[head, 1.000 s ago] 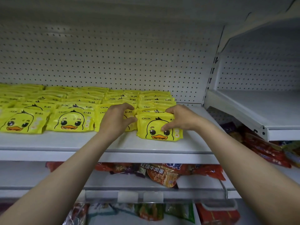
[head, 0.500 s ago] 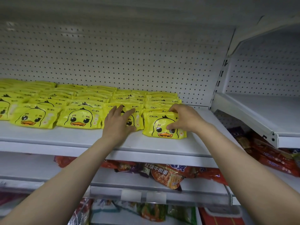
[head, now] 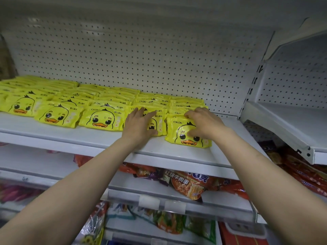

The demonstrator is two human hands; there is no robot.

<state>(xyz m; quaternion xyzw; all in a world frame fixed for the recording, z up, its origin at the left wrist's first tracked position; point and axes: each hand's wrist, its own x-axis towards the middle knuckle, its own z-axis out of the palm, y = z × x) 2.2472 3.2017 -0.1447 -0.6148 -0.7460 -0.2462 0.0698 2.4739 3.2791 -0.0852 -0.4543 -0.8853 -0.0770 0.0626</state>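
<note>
right hand (head: 206, 123) fingers curled over top edge, thumb on face of rightmost duck pack (head: 178, 137) | left hand (head: 139, 125) flat, fingers straight, on neighbouring pack (head: 160, 121) | both packs front row, white shelf (head: 88, 137)

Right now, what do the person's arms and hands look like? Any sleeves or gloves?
Both arms are bare as far as the picture shows, with no sleeves. The left hand and right hand wear no gloves, and no watch, ring or bracelet shows.
</note>
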